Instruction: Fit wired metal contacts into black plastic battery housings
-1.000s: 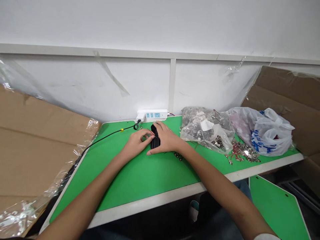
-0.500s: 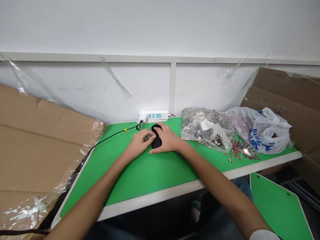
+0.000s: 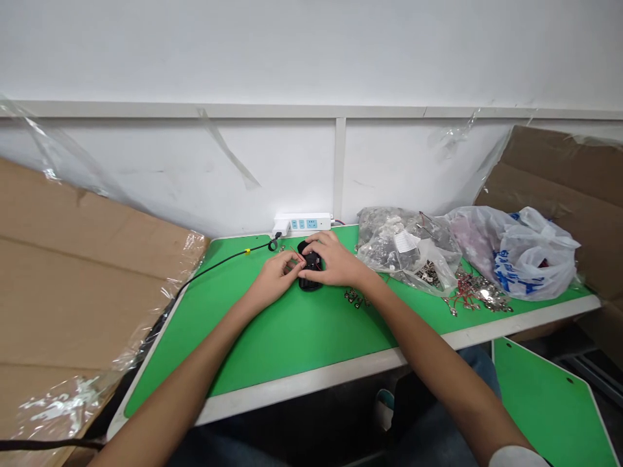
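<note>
Black object [image 3: 311, 264] between your hands, near the back edge of the table [image 3: 243, 353];
your left hand [image 3: 276, 275] pinches a red wire [image 3: 300, 257], fingertips together; your right hand [image 3: 338, 263], half curled, holds the black object; a power strip [image 3: 304, 224] lies behind.

Green table [image 3: 272, 344]; black object [image 3: 312, 264] apparently resting; bags [image 3: 403, 243]; parts [image 3: 488, 295]

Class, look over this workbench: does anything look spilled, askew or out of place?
Yes. Shiny metal parts with red wires lie in a jumbled heap beside the plastic bags, as if spilled. A strip of clear tape slants down the wall from the trim, perhaps left over.
</note>
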The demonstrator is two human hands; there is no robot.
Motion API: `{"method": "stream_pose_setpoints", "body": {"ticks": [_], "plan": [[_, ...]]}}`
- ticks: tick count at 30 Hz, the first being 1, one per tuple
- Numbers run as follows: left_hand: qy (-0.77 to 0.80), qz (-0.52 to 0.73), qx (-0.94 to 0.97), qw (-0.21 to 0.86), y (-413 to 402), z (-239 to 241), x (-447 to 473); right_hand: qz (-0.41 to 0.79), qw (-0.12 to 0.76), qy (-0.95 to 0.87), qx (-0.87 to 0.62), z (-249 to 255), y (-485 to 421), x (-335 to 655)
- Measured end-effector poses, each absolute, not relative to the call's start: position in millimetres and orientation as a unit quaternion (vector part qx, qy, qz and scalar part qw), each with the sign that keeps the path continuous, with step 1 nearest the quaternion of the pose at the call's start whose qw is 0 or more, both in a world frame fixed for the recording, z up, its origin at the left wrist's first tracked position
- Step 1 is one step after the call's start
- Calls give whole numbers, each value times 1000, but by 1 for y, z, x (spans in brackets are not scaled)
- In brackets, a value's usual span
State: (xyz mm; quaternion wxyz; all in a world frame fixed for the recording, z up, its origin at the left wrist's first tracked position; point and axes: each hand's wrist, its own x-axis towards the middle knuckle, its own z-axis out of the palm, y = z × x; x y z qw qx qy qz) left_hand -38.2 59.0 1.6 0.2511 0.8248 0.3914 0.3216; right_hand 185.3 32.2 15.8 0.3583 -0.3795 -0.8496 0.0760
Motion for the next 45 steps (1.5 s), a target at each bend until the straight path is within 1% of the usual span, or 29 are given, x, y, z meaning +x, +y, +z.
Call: {"method": "stream_pose_setpoints", "body": {"ticks": [6, 14, 22, 27, 34, 37, 42, 45], "plan": [[391, 333, 815, 270, 58, 1, -37, 69, 335, -855, -391, 20, 38, 188], [363, 345, 824, 265, 61, -1, -42, 69, 358, -845, -392, 12, 38, 180], [357, 350, 825, 264, 61, 2, -41, 73, 348, -848, -394, 12, 38, 179], [371, 347, 828, 238, 54, 6, -38, 64, 328, -849, -409, 13, 38, 180], [396, 359, 816, 219, 45, 4, -34, 62, 322, -849, -414, 13, 38, 179], [396, 346, 825, 207, 47, 1, -35, 48, 318, -852, -412, 15, 36, 181], [400, 299, 857, 124, 45, 3, -43, 49, 311, -867, -386, 19, 30, 190], [426, 272, 856, 106, 38, 8, -44, 62, 306, -869, -383, 22, 27, 194]]}}
